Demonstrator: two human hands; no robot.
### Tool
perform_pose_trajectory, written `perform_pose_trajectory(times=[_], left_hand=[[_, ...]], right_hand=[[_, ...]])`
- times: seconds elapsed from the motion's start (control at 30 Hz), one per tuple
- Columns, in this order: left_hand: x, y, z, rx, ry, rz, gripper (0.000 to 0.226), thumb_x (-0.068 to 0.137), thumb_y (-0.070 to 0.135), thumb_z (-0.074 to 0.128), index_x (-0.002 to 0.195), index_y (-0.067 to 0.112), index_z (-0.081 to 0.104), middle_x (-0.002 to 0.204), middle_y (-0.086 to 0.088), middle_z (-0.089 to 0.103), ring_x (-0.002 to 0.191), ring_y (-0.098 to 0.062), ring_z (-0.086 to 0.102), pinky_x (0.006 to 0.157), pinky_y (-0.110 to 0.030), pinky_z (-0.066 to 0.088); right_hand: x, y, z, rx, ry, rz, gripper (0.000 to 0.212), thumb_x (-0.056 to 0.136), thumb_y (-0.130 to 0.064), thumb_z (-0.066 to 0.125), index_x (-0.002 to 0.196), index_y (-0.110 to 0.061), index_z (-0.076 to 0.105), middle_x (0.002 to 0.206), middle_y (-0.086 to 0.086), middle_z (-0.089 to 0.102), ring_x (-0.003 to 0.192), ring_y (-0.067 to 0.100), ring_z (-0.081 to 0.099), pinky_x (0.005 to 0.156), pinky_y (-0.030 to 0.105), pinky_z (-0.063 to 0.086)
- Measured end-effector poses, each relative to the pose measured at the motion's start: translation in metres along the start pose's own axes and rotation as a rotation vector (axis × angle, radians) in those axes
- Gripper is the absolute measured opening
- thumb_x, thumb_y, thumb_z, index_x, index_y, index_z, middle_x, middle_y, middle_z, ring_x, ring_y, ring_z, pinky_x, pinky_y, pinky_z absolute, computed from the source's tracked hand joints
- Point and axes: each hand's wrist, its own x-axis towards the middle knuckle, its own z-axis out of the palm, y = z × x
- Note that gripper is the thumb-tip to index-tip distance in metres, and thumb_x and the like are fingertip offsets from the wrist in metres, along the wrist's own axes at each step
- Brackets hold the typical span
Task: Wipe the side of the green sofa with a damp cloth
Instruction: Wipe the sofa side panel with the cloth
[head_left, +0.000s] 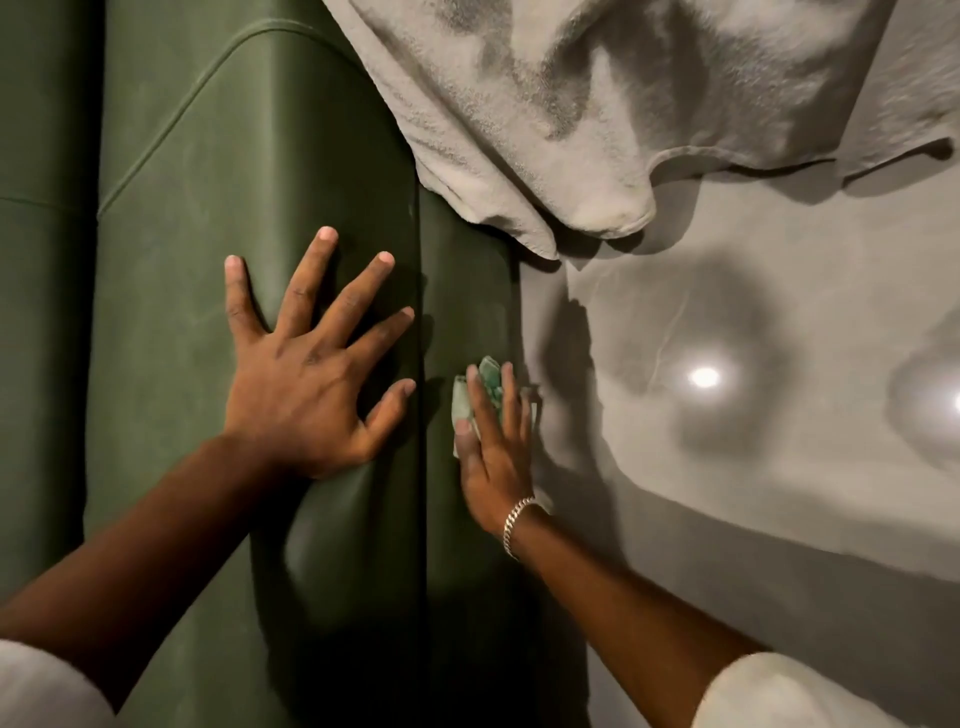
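The green sofa (208, 182) fills the left half of the head view, its armrest top running up the frame and its side panel dropping away to the right. My left hand (306, 374) lies flat on the armrest top with fingers spread. My right hand (493, 447), a chain bracelet at its wrist, presses a small crumpled green cloth (480, 389) against the sofa's side panel, low down near the floor. Most of the cloth is hidden under the fingers.
A grey towel (545, 114) hangs over the sofa's far end and bunches onto the glossy grey floor (753, 493) at the upper right. Two ceiling lights reflect in the floor to the right of my right hand.
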Motion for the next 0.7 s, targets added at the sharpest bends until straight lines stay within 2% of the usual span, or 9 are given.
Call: perform_pose_trajectory(times=[0.2,0.3,0.37,0.47,0.53,0.63,0.7], left_hand=[[-0.001,-0.001,0.005,-0.006,0.061,0.009,0.058,0.086,0.062,0.041,0.124,0.028,0.067,0.157,0.0,0.043,0.154,-0.035,0.014,0.11,-0.079,0.011],[-0.001,-0.001,0.006,-0.025,0.09,0.02,0.057,0.086,0.062,0.041,0.122,0.028,0.068,0.156,0.0,0.044,0.154,-0.034,0.015,0.11,-0.079,0.011],[0.0,-0.001,0.008,-0.028,0.108,0.022,0.057,0.086,0.062,0.04,0.121,0.028,0.069,0.155,0.0,0.045,0.154,-0.034,0.016,0.11,-0.078,0.011],[0.001,-0.003,0.01,-0.062,0.146,0.015,0.056,0.087,0.062,0.04,0.117,0.026,0.071,0.151,0.001,0.051,0.154,-0.032,0.019,0.111,-0.078,0.011],[0.0,-0.004,0.011,-0.099,0.17,0.004,0.054,0.088,0.059,0.042,0.115,0.024,0.072,0.146,0.001,0.057,0.153,-0.029,0.023,0.112,-0.077,0.01],[-0.002,-0.004,0.012,-0.151,0.219,0.016,0.047,0.09,0.051,0.046,0.111,0.021,0.074,0.136,0.0,0.065,0.149,-0.027,0.033,0.113,-0.076,0.012],[-0.005,-0.004,0.007,-0.208,0.233,-0.013,0.043,0.091,0.047,0.047,0.11,0.019,0.074,0.132,-0.001,0.068,0.147,-0.024,0.038,0.114,-0.075,0.012]], right_hand=[[0.107,-0.04,-0.007,-0.089,0.103,-0.111,0.055,0.094,-0.05,0.018,0.148,-0.043,0.011,0.165,0.004,0.008,0.15,0.035,0.013,0.119,0.056,0.014],[0.14,-0.037,-0.019,-0.048,0.134,-0.09,0.053,0.097,-0.043,0.027,0.149,-0.037,0.021,0.164,0.008,0.012,0.147,0.038,0.02,0.119,0.053,0.016],[0.147,-0.021,-0.023,-0.028,0.127,-0.042,0.052,0.098,-0.04,0.028,0.149,-0.032,0.023,0.163,0.011,0.013,0.147,0.034,0.021,0.119,0.049,0.016],[0.126,0.005,-0.013,0.07,0.103,0.018,0.057,0.094,-0.047,0.024,0.148,-0.028,0.028,0.162,0.011,0.019,0.149,0.028,0.018,0.121,0.049,0.016],[0.099,0.017,-0.005,0.135,0.071,0.102,0.058,0.093,-0.049,0.023,0.147,-0.029,0.029,0.161,0.006,0.023,0.149,0.024,0.018,0.122,0.048,0.016],[0.052,0.02,-0.011,0.178,-0.013,0.198,0.063,0.093,-0.06,0.025,0.147,-0.028,0.029,0.16,0.003,0.025,0.148,0.022,0.022,0.12,0.031,0.013],[0.03,0.002,-0.029,0.236,-0.069,0.258,0.053,0.096,-0.048,0.039,0.146,-0.031,0.033,0.16,0.001,0.027,0.146,0.019,0.025,0.112,0.023,0.017]])
